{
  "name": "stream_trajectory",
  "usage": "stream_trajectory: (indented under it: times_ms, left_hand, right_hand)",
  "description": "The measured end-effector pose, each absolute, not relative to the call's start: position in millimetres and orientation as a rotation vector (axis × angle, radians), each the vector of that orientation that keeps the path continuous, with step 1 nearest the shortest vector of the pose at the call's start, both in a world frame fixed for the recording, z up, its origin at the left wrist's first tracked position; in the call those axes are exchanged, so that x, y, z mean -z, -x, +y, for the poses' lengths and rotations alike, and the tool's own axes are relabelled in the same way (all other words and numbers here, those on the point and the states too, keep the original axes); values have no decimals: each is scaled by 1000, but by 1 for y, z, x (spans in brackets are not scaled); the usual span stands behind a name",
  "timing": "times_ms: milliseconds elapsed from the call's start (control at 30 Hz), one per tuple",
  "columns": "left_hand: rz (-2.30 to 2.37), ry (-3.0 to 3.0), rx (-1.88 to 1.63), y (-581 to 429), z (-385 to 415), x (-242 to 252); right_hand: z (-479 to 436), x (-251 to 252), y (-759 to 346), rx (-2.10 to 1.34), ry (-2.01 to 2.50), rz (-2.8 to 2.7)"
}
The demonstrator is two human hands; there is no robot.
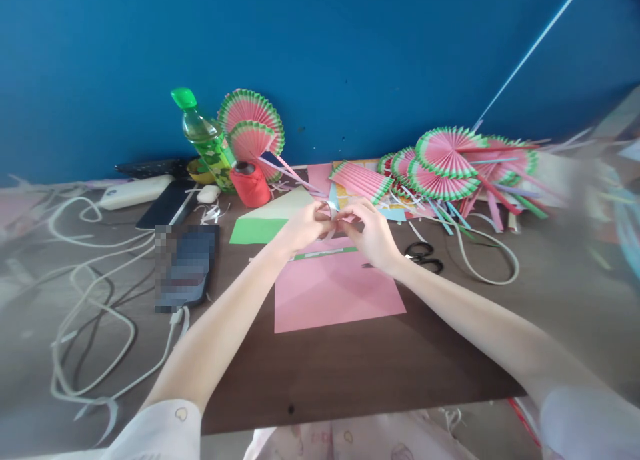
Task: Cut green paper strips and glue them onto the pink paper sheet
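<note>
My left hand (pixel 306 225) and my right hand (pixel 371 235) meet over the middle of the table, fingers pinched close together. Between them is a narrow whitish strip (pixel 331 210), curved at the fingertips; its material is too small to tell. Below the hands lies a pink paper sheet (pixel 337 293) with a green strip (pixel 350 250) along its far edge, partly covered by my hands. Just behind the hands rests a pleated pink paper (pixel 361 182) with green edges. Black-handled scissors (pixel 424 257) lie right of my right hand, their blades partly hidden under it.
Finished round paper fans (pixel 445 157) pile up at the back right. More fans (pixel 253 123) lean on the blue wall beside a green-capped bottle (pixel 205 137) and a red thread spool (pixel 251 185). Green paper (pixel 257 230), a phone (pixel 187 267) and tangled white cables (pixel 95 300) lie left.
</note>
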State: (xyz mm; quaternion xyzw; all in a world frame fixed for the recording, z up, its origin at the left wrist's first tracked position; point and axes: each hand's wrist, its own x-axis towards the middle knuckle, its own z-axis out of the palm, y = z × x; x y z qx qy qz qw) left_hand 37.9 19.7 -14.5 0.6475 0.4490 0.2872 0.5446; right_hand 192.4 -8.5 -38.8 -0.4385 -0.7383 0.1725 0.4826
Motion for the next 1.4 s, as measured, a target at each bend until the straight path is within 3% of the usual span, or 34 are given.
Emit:
stream_trajectory:
  times_ms: [333,633,1400]
  left_hand:
    - [1120,-1609,-579,-42,14,10]
    - [1116,-1655,-558,-41,11,1]
    - [1285,-2107,-628,-39,8,9]
  right_hand:
    - [-1,38,-193,-830,1150,-1568]
    - [3,39,-197,-941,1174,-1532]
    - [0,34,-193,-740,1222,-1654]
